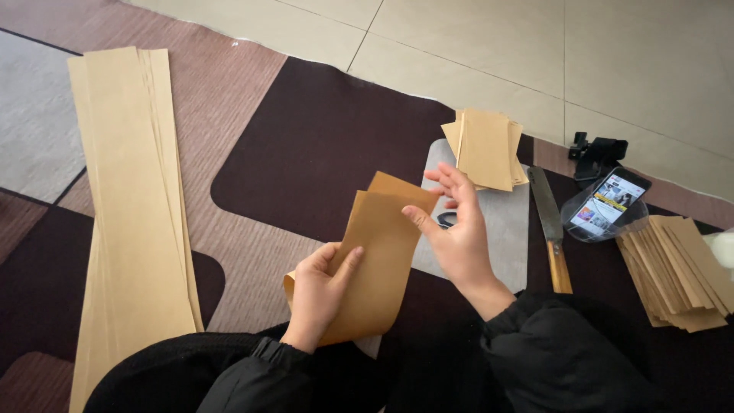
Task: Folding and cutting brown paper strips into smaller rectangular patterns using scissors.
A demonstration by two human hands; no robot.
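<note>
A folded strip of brown paper [378,260] is held in front of me above the carpet. My left hand [319,291] grips its lower left edge, thumb on top. My right hand [457,226] pinches its upper right corner between thumb and forefinger, the other fingers spread. Black scissors [446,219] lie on the grey mat [505,237], mostly hidden behind my right hand.
A stack of long brown paper strips [130,206] lies at the left. Cut brown sheets [485,149] sit on the mat's far end. A long knife [552,229] lies right of the mat, with a phone [609,203] on a clear dish and another brown paper pile [677,271] beyond it.
</note>
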